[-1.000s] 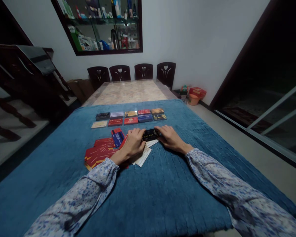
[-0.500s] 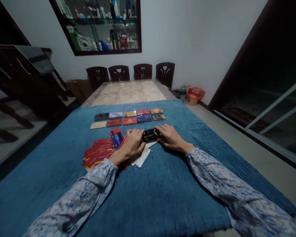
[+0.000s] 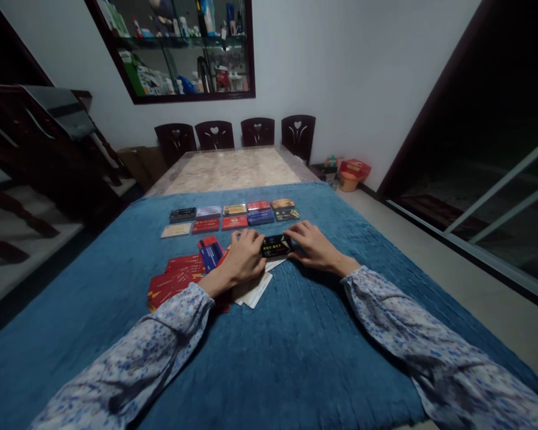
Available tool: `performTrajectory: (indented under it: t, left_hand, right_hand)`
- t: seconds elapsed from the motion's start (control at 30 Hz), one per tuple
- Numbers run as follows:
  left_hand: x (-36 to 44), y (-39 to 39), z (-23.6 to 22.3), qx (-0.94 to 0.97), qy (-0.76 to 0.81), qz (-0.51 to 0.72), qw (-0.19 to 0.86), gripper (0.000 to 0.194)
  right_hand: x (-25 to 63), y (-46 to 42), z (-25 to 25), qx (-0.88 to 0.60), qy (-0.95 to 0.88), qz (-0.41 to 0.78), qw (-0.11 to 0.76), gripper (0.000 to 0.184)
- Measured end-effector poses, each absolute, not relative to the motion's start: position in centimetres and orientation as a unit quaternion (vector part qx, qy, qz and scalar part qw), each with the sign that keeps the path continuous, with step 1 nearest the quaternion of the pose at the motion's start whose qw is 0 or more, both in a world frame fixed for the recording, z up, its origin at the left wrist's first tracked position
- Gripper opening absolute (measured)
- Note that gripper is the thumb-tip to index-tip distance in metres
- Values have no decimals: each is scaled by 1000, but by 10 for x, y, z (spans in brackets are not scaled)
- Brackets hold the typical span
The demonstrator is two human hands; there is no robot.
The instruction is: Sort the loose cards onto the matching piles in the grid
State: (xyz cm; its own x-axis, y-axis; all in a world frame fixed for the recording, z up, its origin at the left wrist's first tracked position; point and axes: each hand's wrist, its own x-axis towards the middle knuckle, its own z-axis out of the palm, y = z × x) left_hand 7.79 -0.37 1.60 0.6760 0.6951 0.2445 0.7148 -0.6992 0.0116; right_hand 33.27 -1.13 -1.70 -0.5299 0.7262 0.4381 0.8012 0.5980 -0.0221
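Note:
Between my hands is a stack of black VIP cards (image 3: 277, 246) with yellow lettering. The fingers of my left hand (image 3: 246, 255) grip its left end, and my right hand (image 3: 312, 246) pinches the right end. Under and beside my left hand lie loose white cards (image 3: 257, 291). A spread of dark red cards (image 3: 174, 283) lies left of that wrist, with a blue and red card (image 3: 210, 253) on top. Beyond my hands, two rows of sorted card stacks stand on the cloth, among them a black and gold stack (image 3: 287, 215) and a blue stack (image 3: 260, 217).
A blue cloth (image 3: 269, 364) covers the near part of the table, and the bare marble-like top (image 3: 233, 167) shows behind it. Several dark chairs (image 3: 298, 134) line the far end. An orange bucket (image 3: 348, 181) sits on the floor to the right.
My right hand's fingers have shifted slightly at the right end of the black stack. Both hands still hold the stack in about the same place, and the view has moved slightly.

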Motion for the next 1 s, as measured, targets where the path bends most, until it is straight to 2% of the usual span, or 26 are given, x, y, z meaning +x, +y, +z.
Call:
performTrajectory:
  t: [0.73, 0.87, 1.0]
  left_hand:
    - [133, 60, 43, -922, -379, -71, 30, 36]
    - [144, 77, 42, -919, -387, -64, 34, 35]
    - [153, 91, 41, -915, -399, -60, 31, 36]
  right_hand:
    - [381, 46, -1, -460, -861, -25, 215, 46]
    - [388, 66, 0, -479, -856, -21, 195, 38]
    - [392, 84, 1, -496, -850, -19, 179, 40]
